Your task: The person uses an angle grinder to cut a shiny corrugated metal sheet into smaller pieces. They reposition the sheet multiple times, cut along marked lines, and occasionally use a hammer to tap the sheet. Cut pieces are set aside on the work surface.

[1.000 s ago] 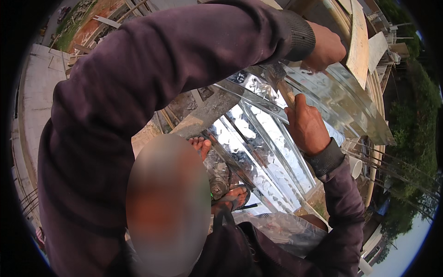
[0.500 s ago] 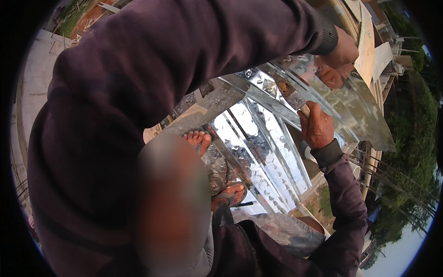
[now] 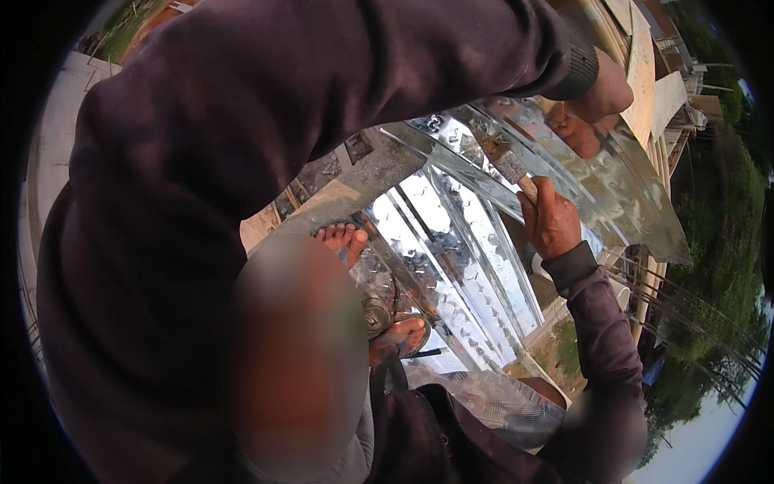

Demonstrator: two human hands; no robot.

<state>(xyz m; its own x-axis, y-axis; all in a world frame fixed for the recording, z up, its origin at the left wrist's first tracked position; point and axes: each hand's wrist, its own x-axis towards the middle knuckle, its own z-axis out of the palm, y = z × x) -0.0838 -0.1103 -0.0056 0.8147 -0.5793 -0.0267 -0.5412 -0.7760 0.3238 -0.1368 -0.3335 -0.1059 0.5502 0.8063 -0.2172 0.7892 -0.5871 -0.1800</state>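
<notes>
My left hand (image 3: 601, 87) reaches across the top in a dark purple sleeve. Its fingers curl at the upper edge of a shiny ribbed metal sheet (image 3: 621, 173), which mirrors the hand; the fingertips are mostly hidden. Lower down, my right hand (image 3: 553, 218) is closed around a short tan handle (image 3: 529, 189) beside the same sheet. A grey, rough-looking patch lies at the handle's far end; I cannot make out whether it belongs to the tool. Other ribbed metal sheets (image 3: 451, 258) with embossed marks lie below my hands.
My feet (image 3: 345, 242) in sandals stand beside the sheets, near a grey concrete strip (image 3: 363, 181). Wooden boards (image 3: 641, 77) lie beyond my left hand. Thin steel rods (image 3: 685, 302) stick out toward trees at the right. A crumpled clear plastic sheet (image 3: 492, 403) lies near my body.
My left hand and sleeve have shifted slightly right and down. My right hand has moved a little to the left, still closed on the handle. The sheets look nearly unmoved.
</notes>
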